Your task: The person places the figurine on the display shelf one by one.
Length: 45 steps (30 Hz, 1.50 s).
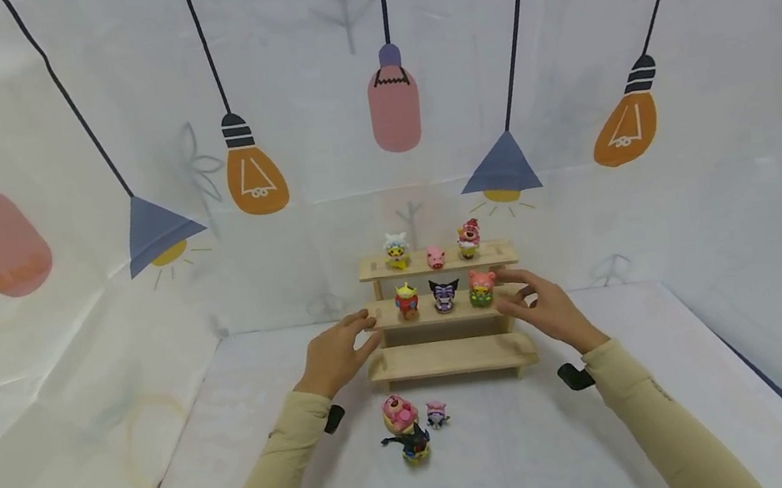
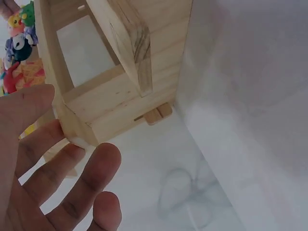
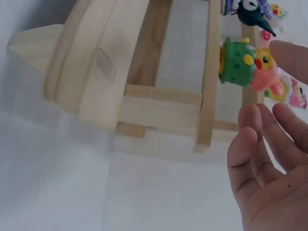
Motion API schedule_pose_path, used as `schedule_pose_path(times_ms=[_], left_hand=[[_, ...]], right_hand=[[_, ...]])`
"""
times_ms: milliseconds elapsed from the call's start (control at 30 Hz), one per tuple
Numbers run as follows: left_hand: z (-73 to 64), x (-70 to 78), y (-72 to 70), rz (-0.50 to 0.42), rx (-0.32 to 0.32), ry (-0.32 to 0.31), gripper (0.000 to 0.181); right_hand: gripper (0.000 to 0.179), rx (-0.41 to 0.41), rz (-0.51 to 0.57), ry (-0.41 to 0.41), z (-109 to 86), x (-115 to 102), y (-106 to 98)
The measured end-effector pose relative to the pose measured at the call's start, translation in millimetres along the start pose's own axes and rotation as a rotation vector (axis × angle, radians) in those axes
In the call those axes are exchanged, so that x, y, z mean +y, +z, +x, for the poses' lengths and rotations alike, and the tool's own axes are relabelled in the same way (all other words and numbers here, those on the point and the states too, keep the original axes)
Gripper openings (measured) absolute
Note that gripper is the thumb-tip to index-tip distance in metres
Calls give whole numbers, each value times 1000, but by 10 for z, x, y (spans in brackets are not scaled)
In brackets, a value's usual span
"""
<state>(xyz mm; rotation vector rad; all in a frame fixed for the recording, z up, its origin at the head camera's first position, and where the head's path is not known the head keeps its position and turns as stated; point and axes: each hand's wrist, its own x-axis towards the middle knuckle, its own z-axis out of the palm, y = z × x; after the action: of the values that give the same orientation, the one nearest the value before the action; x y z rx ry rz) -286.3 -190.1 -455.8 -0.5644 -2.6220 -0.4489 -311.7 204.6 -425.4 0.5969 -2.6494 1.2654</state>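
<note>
A three-step wooden display stand (image 1: pixel 453 357) carries small toy figurines on its upper two steps. My left hand (image 1: pixel 338 357) is at the left end of the middle step, fingers loosely spread, fingertips right at its edge. By the right end is my right hand (image 1: pixel 549 311), fingers lightly bent and thumb apart, beside a pink-eared figurine with a green body (image 3: pixel 238 62). Left of that figurine stand a dark purple one (image 1: pixel 445 295) and a green-headed one in red (image 1: pixel 407 300). Nothing shows between the fingers of either hand.
The top step holds a yellow figurine with a white hat (image 1: pixel 396 252), a pink pig (image 1: pixel 435 257) and a pink bear (image 1: pixel 469 239). On the white table in front are a pink bear figurine (image 1: pixel 399 414), a small pink-purple one (image 1: pixel 437 414) and a black-winged one (image 1: pixel 414 444).
</note>
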Motion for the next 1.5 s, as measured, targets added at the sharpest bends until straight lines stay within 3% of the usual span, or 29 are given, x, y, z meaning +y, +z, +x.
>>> schedule_pose_path(times_ms=[200, 300, 400, 567, 700, 900, 1267, 1500], left_hand=[[-234, 48, -60, 42, 126, 65, 31], [-316, 52, -50, 19, 146, 66, 28], [-350, 24, -7, 3, 82, 51, 28], [-353, -46, 65, -5, -114, -2, 31], [-345, -76, 71, -58, -199, -42, 29], [-317, -97, 69, -93, -225, -54, 33], [-300, -78, 58, -121, -223, -59, 32], [-306, -96, 95, -149, -226, -91, 31]], right_hand=[[55, 47, -47, -5, -240, 3, -30], [51, 49, -44, -25, -378, -3, -27], [49, 53, -41, -57, -502, -15, 5], [43, 44, -41, -129, -646, -50, 130], [40, 14, -21, -210, -693, -111, 245], [40, -35, 4, -284, -685, -188, 436], [39, -273, -42, -291, -652, -345, 782], [44, -361, -115, -293, -620, -392, 967]])
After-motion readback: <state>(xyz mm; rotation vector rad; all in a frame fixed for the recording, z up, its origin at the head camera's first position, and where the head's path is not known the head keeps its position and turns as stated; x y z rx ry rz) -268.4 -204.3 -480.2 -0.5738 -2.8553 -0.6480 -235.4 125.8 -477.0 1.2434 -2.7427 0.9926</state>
